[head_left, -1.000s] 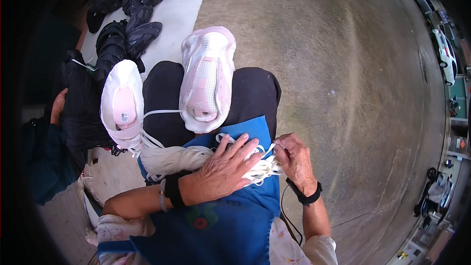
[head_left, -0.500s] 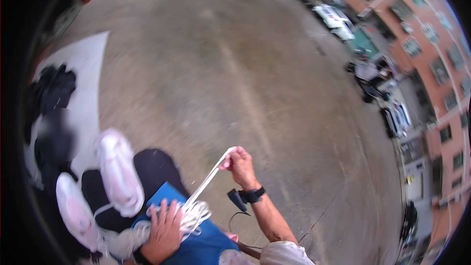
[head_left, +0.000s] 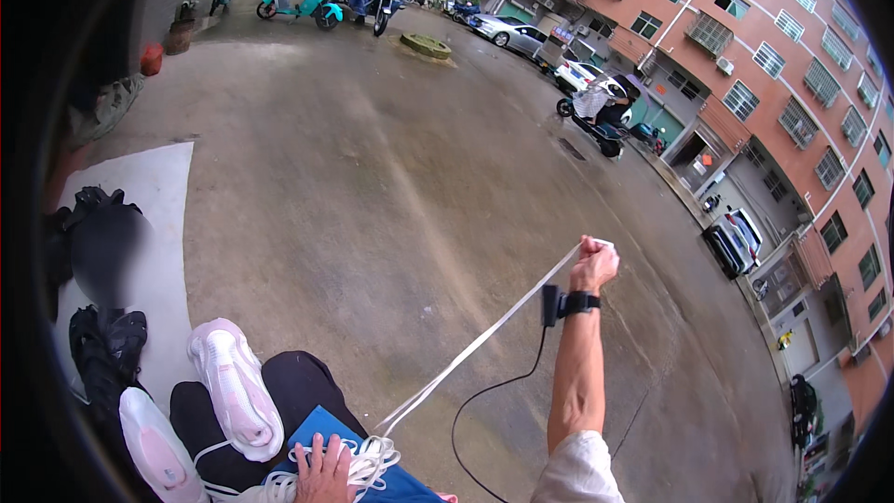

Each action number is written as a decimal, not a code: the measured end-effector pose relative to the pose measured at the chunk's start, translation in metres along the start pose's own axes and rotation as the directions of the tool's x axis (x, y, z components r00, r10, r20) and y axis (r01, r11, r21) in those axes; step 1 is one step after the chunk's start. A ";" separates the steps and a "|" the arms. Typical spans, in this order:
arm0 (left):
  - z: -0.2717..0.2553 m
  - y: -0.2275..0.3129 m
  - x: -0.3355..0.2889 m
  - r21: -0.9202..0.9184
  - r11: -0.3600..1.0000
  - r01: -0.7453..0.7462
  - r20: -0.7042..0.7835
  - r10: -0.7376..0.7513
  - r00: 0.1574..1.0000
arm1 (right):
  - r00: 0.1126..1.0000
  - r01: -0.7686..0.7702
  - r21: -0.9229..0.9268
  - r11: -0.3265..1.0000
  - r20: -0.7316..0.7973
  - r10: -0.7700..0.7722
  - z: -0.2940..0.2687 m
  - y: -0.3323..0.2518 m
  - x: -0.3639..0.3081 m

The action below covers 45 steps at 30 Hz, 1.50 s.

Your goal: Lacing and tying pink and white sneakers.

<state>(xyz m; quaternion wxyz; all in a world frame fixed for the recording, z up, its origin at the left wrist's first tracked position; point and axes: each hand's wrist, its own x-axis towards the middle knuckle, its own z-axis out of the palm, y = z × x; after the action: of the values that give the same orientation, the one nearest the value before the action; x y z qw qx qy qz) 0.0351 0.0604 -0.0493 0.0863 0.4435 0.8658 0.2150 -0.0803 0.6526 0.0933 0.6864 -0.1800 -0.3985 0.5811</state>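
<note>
My right hand (head_left: 594, 265) is out to the right at arm's length, its fingers closed on white shoelaces (head_left: 484, 337). The laces run taut from it down to a tangled bundle of white shoelaces (head_left: 374, 462) on my lap. My left hand (head_left: 326, 473) lies with fingers spread over the bundle, pressing it against a blue cloth or board (head_left: 319, 424). Beside it on my dark-trousered legs are two pink-and-white sneakers, one nearer (head_left: 236, 391) and one further left (head_left: 160, 447). A white lace trails between them.
Black shoes (head_left: 110, 340) and a dark bundle (head_left: 93, 210) lie on a pale sheet (head_left: 149, 177) at left. A strap with a cabled device (head_left: 551, 305) is on my right wrist. Parked scooters (head_left: 303, 2), cars (head_left: 510, 33) and a moving scooter rider (head_left: 603, 102) are across the concrete yard.
My right hand has moved further out to the right and up, drawing a longer stretch of lace from the bundle. The left hand stays on the bundle. The view has tilted up.
</note>
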 end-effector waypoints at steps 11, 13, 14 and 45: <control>-0.071 -0.031 -0.018 -0.972 0.176 0.156 0.106 -0.268 0.958 | 0.031 -0.515 -0.384 0.766 0.885 0.465 0.096 -0.092 -0.330; -0.075 -0.045 -0.014 -0.975 -0.220 -0.026 0.004 -0.134 0.991 | -0.432 -0.604 -0.568 0.559 0.823 0.369 0.080 -0.112 -0.398; -0.085 -0.048 -0.005 -0.933 -0.334 -0.132 -0.106 -0.094 0.990 | -0.598 -0.596 -0.642 0.483 0.756 0.266 0.070 -0.117 -0.426; -0.080 -0.073 -0.027 -0.893 0.412 0.183 -0.152 -0.658 0.738 | -0.589 -0.141 -0.815 0.562 0.525 0.614 0.050 -0.078 -0.482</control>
<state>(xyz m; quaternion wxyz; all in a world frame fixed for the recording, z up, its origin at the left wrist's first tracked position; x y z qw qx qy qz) -0.0300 -0.0224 -0.0121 0.1198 0.0340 0.7302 0.6718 -0.0703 0.1678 0.0169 -0.3001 0.0918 -0.7103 0.6301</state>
